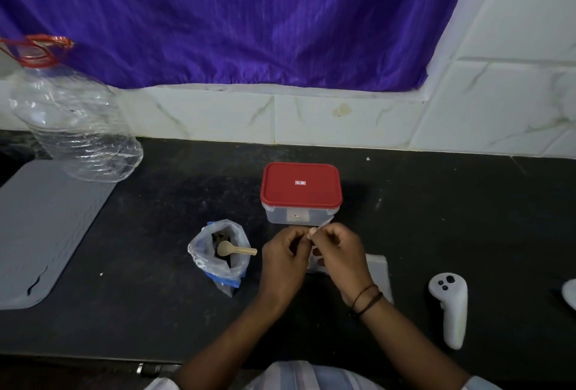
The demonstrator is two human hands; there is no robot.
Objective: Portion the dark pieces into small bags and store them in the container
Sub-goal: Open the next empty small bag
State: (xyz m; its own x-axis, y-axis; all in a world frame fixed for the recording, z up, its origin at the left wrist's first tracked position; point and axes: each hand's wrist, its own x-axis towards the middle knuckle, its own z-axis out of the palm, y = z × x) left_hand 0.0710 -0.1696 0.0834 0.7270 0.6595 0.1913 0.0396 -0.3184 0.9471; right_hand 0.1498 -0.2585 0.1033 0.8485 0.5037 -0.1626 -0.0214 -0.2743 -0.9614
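- Both hands, left hand (285,254) and right hand (338,252), pinch a small clear bag (314,265) between them, just in front of the container (300,202); each grip is narrow, fingertips on the bag's mouth.
- To do this well, I judge: peel the mouth open evenly before scooping.
- The dark pieces (219,240) sit in the open plastic bag (218,255) on the counter (156,311), a spoon (235,249) resting inside.
- The container's red lid (300,184) is on.

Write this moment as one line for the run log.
hands: left hand and right hand pinch small clear bag | source bag: open, spoon inside | container: lid on
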